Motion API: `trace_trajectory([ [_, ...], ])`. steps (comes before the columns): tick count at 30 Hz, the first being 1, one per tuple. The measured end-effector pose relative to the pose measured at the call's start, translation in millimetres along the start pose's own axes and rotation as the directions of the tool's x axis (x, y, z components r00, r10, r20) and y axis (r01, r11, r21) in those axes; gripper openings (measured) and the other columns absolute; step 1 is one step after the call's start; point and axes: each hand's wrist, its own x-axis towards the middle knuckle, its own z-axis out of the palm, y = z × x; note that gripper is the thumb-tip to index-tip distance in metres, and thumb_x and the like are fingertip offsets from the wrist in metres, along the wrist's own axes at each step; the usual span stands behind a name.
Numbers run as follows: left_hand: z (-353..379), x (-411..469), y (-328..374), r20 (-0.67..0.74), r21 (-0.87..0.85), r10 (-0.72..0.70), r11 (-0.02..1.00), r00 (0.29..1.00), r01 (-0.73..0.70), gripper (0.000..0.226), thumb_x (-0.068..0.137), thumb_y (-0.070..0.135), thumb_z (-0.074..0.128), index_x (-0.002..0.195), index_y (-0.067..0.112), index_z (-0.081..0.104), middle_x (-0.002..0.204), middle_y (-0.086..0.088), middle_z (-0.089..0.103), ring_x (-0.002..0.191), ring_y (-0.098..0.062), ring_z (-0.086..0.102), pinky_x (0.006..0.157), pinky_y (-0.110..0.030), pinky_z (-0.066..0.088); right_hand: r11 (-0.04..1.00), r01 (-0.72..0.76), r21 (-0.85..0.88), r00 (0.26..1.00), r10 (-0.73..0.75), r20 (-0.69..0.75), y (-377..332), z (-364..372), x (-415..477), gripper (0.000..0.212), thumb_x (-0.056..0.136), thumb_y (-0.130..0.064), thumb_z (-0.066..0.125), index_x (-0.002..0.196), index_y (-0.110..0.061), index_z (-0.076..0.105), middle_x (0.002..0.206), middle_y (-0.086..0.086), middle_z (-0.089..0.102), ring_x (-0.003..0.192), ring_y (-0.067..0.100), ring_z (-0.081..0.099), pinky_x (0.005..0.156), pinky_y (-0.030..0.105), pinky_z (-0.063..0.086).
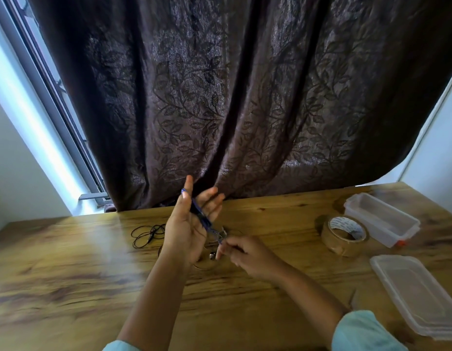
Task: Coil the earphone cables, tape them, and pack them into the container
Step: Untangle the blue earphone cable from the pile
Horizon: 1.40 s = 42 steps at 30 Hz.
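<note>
While the left hand (192, 221) is held up above a wooden table (68, 274) with its fingers straight and spread and its thumb pointing up, a blue earphone cable (198, 211) lies wound in loops across it, running from near the thumb down over the palm. Just below and to the right, the right hand (245, 252) has its fingers curled, pinching the loose lower end of that blue cable between thumb and fingertips; a small silvery earbud (211, 255) hangs just beside them. A black earphone cable (146, 235) lies in a loose tangle on the table, just left of the raised hand. Toward the right side of the table stands a roll of brown tape (345, 235), and beside it, farther back, an open clear plastic container (381, 219). Its clear lid (419, 295) lies flat near the right edge, closer to the person. A dark leaf-patterned curtain (220, 97) hangs behind the table.
</note>
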Motion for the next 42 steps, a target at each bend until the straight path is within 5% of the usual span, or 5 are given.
trace_trajectory([
  [9, -28, -1, -14, 0.005, 0.688, -0.092, 0.723, 0.996, 0.063, 0.044, 0.101, 0.033, 0.032, 0.144, 0.038, 0.027, 0.094, -0.001, 0.074, 0.096, -0.017, 0.067, 0.09, -0.031, 0.048, 0.811, 0.02, -0.585, 0.993, 0.051, 0.105, -48, -33, -19, 0.022, 0.098, -0.034, 0.047, 0.099, -0.026, 0.067, 0.087, -0.005, 0.066, 0.072, 0.01, 0.055, 0.059, 0.028, 0.037],
  [13, -15, -16, -19, 0.012, 0.773, -0.346, 0.598, 0.938, 0.211, 0.05, 0.097, 0.042, 0.029, 0.119, 0.006, 0.056, 0.071, -0.008, 0.064, 0.066, -0.015, 0.061, 0.066, -0.02, 0.045, 0.747, 0.109, -0.656, 0.994, -0.08, 0.075, -68, -56, -12, 0.014, 0.092, -0.034, 0.055, 0.094, -0.028, 0.069, 0.093, -0.007, 0.069, 0.087, 0.011, 0.06, 0.072, 0.031, 0.047],
  [19, -6, -28, -15, 0.119, 0.465, -0.536, 0.773, 0.836, 0.43, 0.058, 0.089, 0.053, 0.031, 0.114, 0.014, 0.066, 0.046, -0.002, 0.038, 0.043, -0.016, 0.04, 0.099, -0.056, 0.04, 0.928, 0.222, -0.299, 0.953, -0.271, -0.136, -63, -83, 6, 0.008, 0.088, -0.024, 0.066, 0.086, -0.021, 0.074, 0.084, -0.012, 0.07, 0.084, -0.001, 0.063, 0.076, 0.016, 0.047],
  [27, 1, -26, -19, 0.358, -0.036, -0.367, 0.914, 0.859, 0.405, 0.043, 0.088, 0.042, 0.042, 0.091, 0.01, 0.07, 0.031, 0.008, 0.033, 0.027, -0.003, 0.031, 0.069, -0.034, 0.056, 0.867, 0.089, 0.49, 0.977, 0.019, -0.211, -32, -35, 10, 0.009, 0.088, -0.021, 0.063, 0.084, -0.018, 0.071, 0.083, 0.012, 0.058, 0.071, 0.017, 0.051, 0.059, 0.023, 0.043],
  [42, 2, -22, -21, 0.238, -0.219, -0.31, 0.906, 0.921, 0.361, 0.046, 0.095, 0.038, 0.033, 0.081, 0.011, 0.068, 0.031, 0.006, 0.034, 0.026, -0.005, 0.034, 0.062, -0.029, 0.057, 0.889, 0.036, 0.457, 0.995, 0.012, -0.101, -33, -25, 4, 0.015, 0.095, -0.015, 0.055, 0.088, -0.018, 0.068, 0.07, -0.009, 0.061, 0.055, -0.001, 0.052, 0.054, 0.016, 0.041],
])
